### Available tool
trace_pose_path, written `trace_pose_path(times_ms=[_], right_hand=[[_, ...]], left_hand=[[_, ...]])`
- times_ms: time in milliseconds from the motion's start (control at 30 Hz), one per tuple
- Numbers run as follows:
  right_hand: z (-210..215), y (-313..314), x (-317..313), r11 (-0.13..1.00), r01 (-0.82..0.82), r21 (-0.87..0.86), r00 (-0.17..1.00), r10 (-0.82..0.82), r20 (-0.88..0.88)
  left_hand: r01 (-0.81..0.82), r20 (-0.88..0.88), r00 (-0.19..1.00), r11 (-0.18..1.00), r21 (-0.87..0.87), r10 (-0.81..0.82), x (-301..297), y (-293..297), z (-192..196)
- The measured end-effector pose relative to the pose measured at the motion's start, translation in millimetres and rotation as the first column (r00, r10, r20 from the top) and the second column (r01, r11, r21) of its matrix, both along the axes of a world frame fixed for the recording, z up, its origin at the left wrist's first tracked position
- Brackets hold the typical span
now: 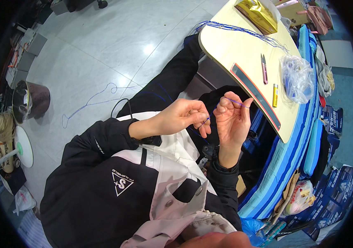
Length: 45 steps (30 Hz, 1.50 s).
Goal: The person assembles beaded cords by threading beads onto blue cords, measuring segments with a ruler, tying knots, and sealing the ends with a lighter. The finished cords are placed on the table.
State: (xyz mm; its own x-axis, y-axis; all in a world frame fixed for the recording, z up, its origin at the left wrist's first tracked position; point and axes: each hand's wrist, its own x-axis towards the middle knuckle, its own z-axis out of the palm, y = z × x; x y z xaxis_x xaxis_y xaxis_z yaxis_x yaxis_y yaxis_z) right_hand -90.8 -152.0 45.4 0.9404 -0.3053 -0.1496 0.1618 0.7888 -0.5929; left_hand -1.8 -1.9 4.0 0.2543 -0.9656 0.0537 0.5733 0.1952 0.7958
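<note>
My left hand (183,116) and my right hand (232,120) are raised close together over my lap, in front of a small pale table (242,58). Both pinch a thin blue thread (209,117). The thread runs from the left fingertips up across the right hand's fingertips, which hold it near the thumb. More blue thread (90,103) trails in loops over the floor to the left. A bundle of blue threads (242,29) lies across the table's far side.
On the table lie pink thread snips (264,68), a yellow lighter (274,95), a crumpled clear plastic bag (297,78) and a yellow box (259,14). A blue striped mattress (292,153) lies to the right. A brown bin (30,101) stands on the floor at left.
</note>
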Motion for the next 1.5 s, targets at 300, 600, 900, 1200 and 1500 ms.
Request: trace_pose_path(times_ms=[300,600,900,1200,1500], right_hand=[[-6,0,-11,0.999,0.020,-0.041,0.992,-0.015,0.121],[8,20,-19,0.847,0.412,-0.335,0.910,-0.397,0.116],[30,44,-39,0.362,0.504,-0.784,0.843,-0.007,0.538],[9,57,-31,0.499,0.242,-0.832,0.770,0.423,0.477],[14,-4,-70,0.683,0.541,-0.491,0.813,-0.275,0.513]], left_hand=[[-0.178,0.119,0.977,0.984,-0.009,0.178,5,-4,-7],[-0.337,0.583,0.774,0.940,0.048,0.247,8,-6,-11],[-0.404,0.685,0.642,0.911,-0.078,0.343,2,-24,-16],[-0.444,0.670,0.690,0.891,0.093,0.274,-1,-30,-25],[-0.250,0.682,0.686,0.962,-0.108,0.255,17,-35,-9]])
